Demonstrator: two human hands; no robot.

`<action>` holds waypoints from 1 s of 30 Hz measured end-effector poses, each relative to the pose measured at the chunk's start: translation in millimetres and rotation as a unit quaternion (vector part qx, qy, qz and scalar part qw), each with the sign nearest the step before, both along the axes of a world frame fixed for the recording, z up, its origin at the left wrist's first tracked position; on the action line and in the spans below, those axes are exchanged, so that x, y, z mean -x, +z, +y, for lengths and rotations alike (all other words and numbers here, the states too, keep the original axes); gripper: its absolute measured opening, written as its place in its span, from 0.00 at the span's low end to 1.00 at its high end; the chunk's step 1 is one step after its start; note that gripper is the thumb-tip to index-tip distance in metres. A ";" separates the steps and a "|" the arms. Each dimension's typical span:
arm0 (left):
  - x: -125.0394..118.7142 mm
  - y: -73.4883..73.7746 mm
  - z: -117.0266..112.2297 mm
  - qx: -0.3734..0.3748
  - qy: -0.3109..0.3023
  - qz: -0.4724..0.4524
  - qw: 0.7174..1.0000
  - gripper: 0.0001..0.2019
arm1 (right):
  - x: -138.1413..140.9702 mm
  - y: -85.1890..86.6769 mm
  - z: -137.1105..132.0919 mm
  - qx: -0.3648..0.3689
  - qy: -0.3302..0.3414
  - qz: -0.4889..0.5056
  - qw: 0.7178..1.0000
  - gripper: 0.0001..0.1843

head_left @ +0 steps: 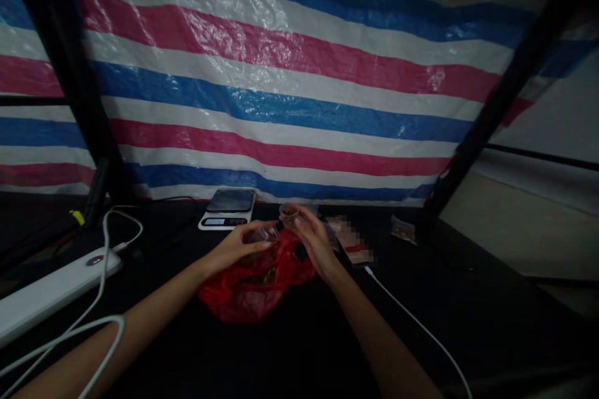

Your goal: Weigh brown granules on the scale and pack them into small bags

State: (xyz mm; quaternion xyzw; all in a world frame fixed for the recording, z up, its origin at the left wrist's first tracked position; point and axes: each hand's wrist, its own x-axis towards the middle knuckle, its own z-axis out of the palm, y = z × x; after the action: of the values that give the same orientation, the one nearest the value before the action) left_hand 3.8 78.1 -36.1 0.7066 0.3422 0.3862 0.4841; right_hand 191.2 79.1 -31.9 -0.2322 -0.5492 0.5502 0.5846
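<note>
So, our curled right hand (311, 230) holds small clear round plastic cup (289, 217) with brown bits (288, 212), near far edge of black counter (421, 318); probably light, crushable: we'd grip sides gently. Left hand (244, 242), half-closed, pinches clear plastic piece (268, 235) over red plastic bag (238, 302). Red-white-blue striped plastic sheet (290, 93) behind, dim light.

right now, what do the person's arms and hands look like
The left forearm and right forearm are bare, no sleeve or watch visible. The left hand and right hand are ungloved; no ring shows on the fingers, though it's dim.
</note>
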 end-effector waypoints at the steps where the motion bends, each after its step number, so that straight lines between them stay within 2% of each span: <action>1: -1.0 -1.9 -0.7 0.006 0.001 -0.010 1.000 0.24 | -0.2 -0.7 0.6 -0.006 -0.006 -0.010 1.000 0.19; 6: -1.2 -3.3 -2.0 0.018 0.006 -0.039 0.999 0.25 | 0.1 -2.7 2.6 -0.028 -0.043 -0.059 0.997 0.15; 14: -1.2 -0.3 -7.8 0.036 0.010 -0.061 0.997 0.23 | 4.2 -2.6 -1.3 -0.088 -0.025 -0.142 0.986 0.13; 21: 0.1 -2.4 -8.5 0.019 -0.017 -0.062 0.998 0.20 | 3.4 4.4 -7.9 -0.212 -0.085 -0.256 0.939 0.15; 26: 0.5 -1.1 -9.2 0.019 -0.011 -0.050 0.999 0.19 | 6.2 9.4 -14.2 -0.238 -0.103 -0.272 0.927 0.16; 30: 0.5 -0.2 -8.8 0.018 -0.006 -0.042 0.999 0.18 | 6.2 5.3 -11.6 -0.221 -0.110 -0.245 0.938 0.14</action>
State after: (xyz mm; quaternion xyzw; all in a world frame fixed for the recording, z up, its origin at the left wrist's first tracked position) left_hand 3.3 69.2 -36.3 0.6831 0.3241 0.4060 0.5133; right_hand 185.0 67.5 -26.6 -0.2838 -0.7542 0.2734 0.5253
